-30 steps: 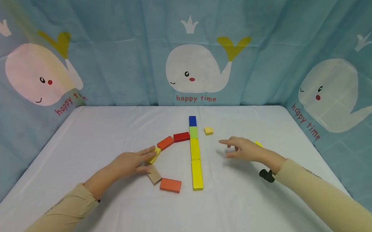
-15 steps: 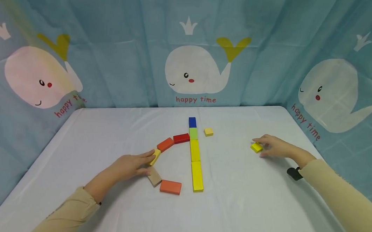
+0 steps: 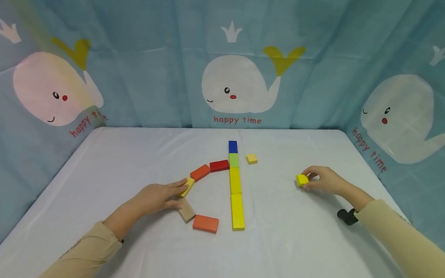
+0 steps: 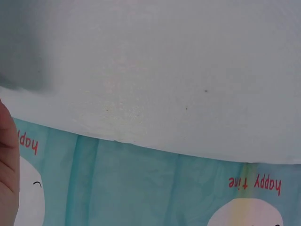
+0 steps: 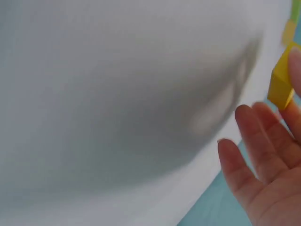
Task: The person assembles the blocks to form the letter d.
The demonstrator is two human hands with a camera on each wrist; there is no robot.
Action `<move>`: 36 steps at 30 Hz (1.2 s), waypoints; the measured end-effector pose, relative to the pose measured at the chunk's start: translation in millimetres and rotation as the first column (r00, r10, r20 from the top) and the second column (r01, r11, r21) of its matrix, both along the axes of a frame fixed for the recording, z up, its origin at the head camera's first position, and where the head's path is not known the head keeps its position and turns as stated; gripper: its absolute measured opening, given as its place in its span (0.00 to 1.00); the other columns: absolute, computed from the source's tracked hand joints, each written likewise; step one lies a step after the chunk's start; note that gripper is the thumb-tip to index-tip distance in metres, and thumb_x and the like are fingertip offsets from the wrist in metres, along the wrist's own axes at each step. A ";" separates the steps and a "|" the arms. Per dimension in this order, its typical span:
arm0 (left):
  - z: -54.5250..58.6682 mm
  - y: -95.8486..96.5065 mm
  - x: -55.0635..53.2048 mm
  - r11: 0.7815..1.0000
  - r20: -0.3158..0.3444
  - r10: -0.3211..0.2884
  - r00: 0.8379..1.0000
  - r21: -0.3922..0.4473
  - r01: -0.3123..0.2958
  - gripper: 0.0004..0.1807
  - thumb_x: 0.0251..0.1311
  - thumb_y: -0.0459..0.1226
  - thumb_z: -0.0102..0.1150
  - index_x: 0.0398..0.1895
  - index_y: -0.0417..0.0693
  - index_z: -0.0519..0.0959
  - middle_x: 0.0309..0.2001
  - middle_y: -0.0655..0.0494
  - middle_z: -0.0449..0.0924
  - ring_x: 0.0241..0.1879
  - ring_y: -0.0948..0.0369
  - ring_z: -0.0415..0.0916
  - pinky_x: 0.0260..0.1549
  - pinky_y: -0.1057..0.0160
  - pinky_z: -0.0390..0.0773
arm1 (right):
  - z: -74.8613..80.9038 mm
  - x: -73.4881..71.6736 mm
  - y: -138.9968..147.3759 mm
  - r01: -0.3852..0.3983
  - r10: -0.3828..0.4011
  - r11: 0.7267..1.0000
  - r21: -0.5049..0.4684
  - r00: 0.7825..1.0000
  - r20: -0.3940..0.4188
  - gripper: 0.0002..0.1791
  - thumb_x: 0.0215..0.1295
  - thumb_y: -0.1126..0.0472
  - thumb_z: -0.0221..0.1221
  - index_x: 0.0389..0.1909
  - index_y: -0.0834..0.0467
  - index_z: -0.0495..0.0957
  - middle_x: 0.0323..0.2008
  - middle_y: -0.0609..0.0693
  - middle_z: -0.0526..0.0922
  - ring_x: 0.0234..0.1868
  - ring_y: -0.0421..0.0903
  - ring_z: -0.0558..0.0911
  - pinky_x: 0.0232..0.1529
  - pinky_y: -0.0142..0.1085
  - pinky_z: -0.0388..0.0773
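My right hand [image 3: 326, 180] pinches a small bright yellow block [image 3: 301, 180] between thumb and fingertips at the right of the table. In the right wrist view the same yellow block [image 5: 281, 82] shows at the right edge, with the other fingers of that hand [image 5: 273, 155] spread. On the left, my left hand [image 3: 157, 197] reaches out with fairly straight fingers touching a pale yellow block [image 3: 187, 187]. Its thumb lies at a bare wooden block [image 3: 186, 210]. Orange blocks [image 3: 200, 172] [image 3: 206, 224] and a red block [image 3: 219, 165] continue this curve, which bulges leftward.
A straight column of blocks has two long yellow blocks [image 3: 237, 211], a light green block [image 3: 234, 160] and a blue block [image 3: 233, 147] at its far end. A loose yellow block [image 3: 251, 158] lies to its right. A patterned curtain [image 3: 154, 68] surrounds the white table [image 3: 277, 251].
My right hand moved right to the bright yellow block and took hold of it, then shifted it slightly left. My left hand stays at the pale yellow block.
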State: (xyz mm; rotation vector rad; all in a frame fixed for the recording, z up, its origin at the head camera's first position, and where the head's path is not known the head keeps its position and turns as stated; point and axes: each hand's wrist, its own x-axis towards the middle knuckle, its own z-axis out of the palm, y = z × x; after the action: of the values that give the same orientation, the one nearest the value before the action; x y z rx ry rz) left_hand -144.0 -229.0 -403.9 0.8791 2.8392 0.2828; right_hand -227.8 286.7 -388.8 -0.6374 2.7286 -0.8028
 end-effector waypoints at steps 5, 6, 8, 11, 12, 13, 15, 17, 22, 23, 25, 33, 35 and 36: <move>-0.7 -0.1 -0.2 1.000 0.006 0.006 1.000 0.003 -0.006 0.37 0.62 0.54 0.59 0.69 0.45 0.67 0.71 0.50 0.62 0.56 0.50 0.76 0.49 0.48 0.76 | 6.3 11.4 -21.5 0.015 -0.009 0.994 -0.112 0.998 0.054 0.20 0.57 0.63 0.69 0.47 0.68 0.78 0.44 0.59 0.82 0.43 0.54 0.80 0.45 0.43 0.78; -1.1 -0.1 0.1 1.000 0.007 0.008 1.000 0.004 -0.008 0.37 0.61 0.54 0.59 0.70 0.45 0.67 0.71 0.50 0.61 0.56 0.50 0.76 0.49 0.48 0.76 | 7.8 13.6 -25.8 0.019 -0.008 0.990 -0.138 0.997 0.074 0.20 0.57 0.63 0.69 0.47 0.68 0.78 0.43 0.58 0.82 0.42 0.53 0.80 0.44 0.41 0.78; -1.3 0.4 0.2 1.000 0.008 0.011 1.000 0.006 -0.011 0.37 0.61 0.54 0.59 0.70 0.46 0.67 0.72 0.51 0.61 0.57 0.50 0.75 0.50 0.49 0.75 | 11.0 18.0 -33.6 0.025 0.001 0.980 -0.199 0.991 0.132 0.19 0.57 0.63 0.69 0.47 0.67 0.77 0.42 0.56 0.81 0.40 0.51 0.78 0.41 0.36 0.78; -1.6 1.6 -0.1 1.000 0.007 0.010 1.000 0.006 -0.010 0.37 0.61 0.53 0.60 0.70 0.45 0.67 0.71 0.51 0.61 0.58 0.50 0.75 0.50 0.49 0.75 | 15.5 24.2 -44.4 0.035 0.036 0.957 -0.288 0.971 0.234 0.20 0.59 0.65 0.67 0.50 0.68 0.76 0.44 0.57 0.80 0.40 0.50 0.77 0.40 0.33 0.77; -1.7 2.0 -0.5 1.000 0.011 0.012 1.000 0.007 -0.012 0.37 0.61 0.54 0.60 0.70 0.46 0.67 0.72 0.51 0.61 0.58 0.50 0.74 0.50 0.48 0.75 | 16.4 25.8 -47.8 0.039 0.049 0.949 -0.313 0.962 0.269 0.21 0.59 0.65 0.67 0.52 0.69 0.76 0.46 0.58 0.80 0.41 0.50 0.77 0.41 0.33 0.77; -1.5 2.5 -0.8 1.000 0.013 0.011 1.000 0.008 -0.012 0.37 0.61 0.54 0.60 0.70 0.46 0.67 0.71 0.51 0.61 0.58 0.50 0.74 0.50 0.48 0.75 | 17.2 27.3 -51.4 0.037 0.068 0.942 -0.335 0.952 0.298 0.22 0.60 0.65 0.66 0.54 0.70 0.76 0.48 0.59 0.80 0.42 0.50 0.77 0.42 0.33 0.78; -1.1 2.9 -1.4 1.000 0.022 0.014 1.000 0.005 -0.014 0.37 0.61 0.54 0.60 0.70 0.46 0.67 0.72 0.51 0.61 0.59 0.50 0.74 0.51 0.48 0.75 | 18.6 29.8 -59.1 0.034 0.104 0.928 -0.370 0.932 0.347 0.25 0.62 0.65 0.65 0.58 0.71 0.74 0.53 0.63 0.78 0.47 0.50 0.77 0.45 0.35 0.77; -0.3 2.8 -1.3 1.000 0.029 0.020 0.999 -0.005 -0.020 0.38 0.60 0.54 0.60 0.70 0.46 0.67 0.72 0.50 0.61 0.59 0.50 0.73 0.51 0.48 0.75 | 19.4 31.4 -67.8 0.025 0.136 0.920 -0.390 0.915 0.380 0.26 0.63 0.64 0.64 0.60 0.70 0.72 0.57 0.65 0.76 0.52 0.51 0.75 0.49 0.36 0.76; 1.0 2.1 -1.1 1.000 0.029 0.025 0.999 -0.015 -0.024 0.38 0.60 0.54 0.60 0.70 0.45 0.67 0.72 0.50 0.61 0.59 0.49 0.73 0.51 0.48 0.74 | 22.4 34.8 -94.0 -0.012 0.188 0.918 -0.396 0.894 0.408 0.24 0.64 0.67 0.62 0.61 0.70 0.72 0.57 0.63 0.76 0.52 0.52 0.73 0.52 0.39 0.74; 1.1 2.2 -1.0 1.000 0.028 0.024 0.999 -0.014 -0.024 0.38 0.60 0.54 0.60 0.70 0.45 0.67 0.72 0.50 0.61 0.60 0.49 0.73 0.51 0.48 0.74 | 22.4 35.8 -99.9 -0.020 0.193 0.918 -0.395 0.894 0.405 0.24 0.64 0.69 0.62 0.60 0.70 0.73 0.55 0.61 0.78 0.51 0.52 0.74 0.51 0.39 0.75; 1.4 2.4 -0.7 1.000 0.030 0.026 0.999 -0.008 -0.026 0.38 0.60 0.53 0.61 0.70 0.45 0.67 0.72 0.50 0.61 0.60 0.49 0.73 0.52 0.48 0.74 | 22.2 38.6 -112.1 -0.041 0.207 0.919 -0.391 0.896 0.393 0.21 0.63 0.70 0.61 0.58 0.69 0.75 0.52 0.57 0.79 0.48 0.51 0.74 0.49 0.38 0.75; 2.4 3.0 -1.6 1.000 0.034 0.027 0.999 -0.010 -0.027 0.38 0.60 0.54 0.60 0.70 0.45 0.67 0.72 0.50 0.61 0.60 0.49 0.72 0.52 0.48 0.74 | 19.2 57.4 -157.9 -0.222 0.353 0.894 -0.389 0.883 0.309 0.16 0.60 0.72 0.64 0.50 0.67 0.81 0.42 0.50 0.83 0.41 0.45 0.77 0.44 0.32 0.78; 2.6 2.9 -1.9 0.999 0.037 0.031 0.999 -0.013 -0.030 0.38 0.60 0.54 0.60 0.70 0.45 0.67 0.72 0.50 0.61 0.60 0.49 0.72 0.52 0.48 0.74 | 17.1 60.8 -167.6 -0.261 0.379 0.891 -0.371 0.879 0.291 0.16 0.60 0.71 0.64 0.49 0.67 0.81 0.39 0.49 0.84 0.40 0.42 0.77 0.42 0.31 0.77; 2.6 3.0 -1.9 0.999 0.038 0.033 0.999 -0.012 -0.032 0.38 0.60 0.53 0.60 0.70 0.45 0.67 0.72 0.50 0.61 0.60 0.49 0.72 0.51 0.48 0.74 | 15.4 62.0 -171.9 -0.276 0.386 0.891 -0.359 0.877 0.285 0.16 0.59 0.71 0.64 0.49 0.67 0.81 0.38 0.48 0.84 0.38 0.40 0.77 0.41 0.31 0.76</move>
State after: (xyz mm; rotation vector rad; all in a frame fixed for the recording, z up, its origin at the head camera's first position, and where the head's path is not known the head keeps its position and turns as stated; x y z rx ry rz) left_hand -145.9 -226.1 -401.3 0.8170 2.8189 0.2837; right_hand -165.8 114.7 -373.4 -0.9033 2.1086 -1.1372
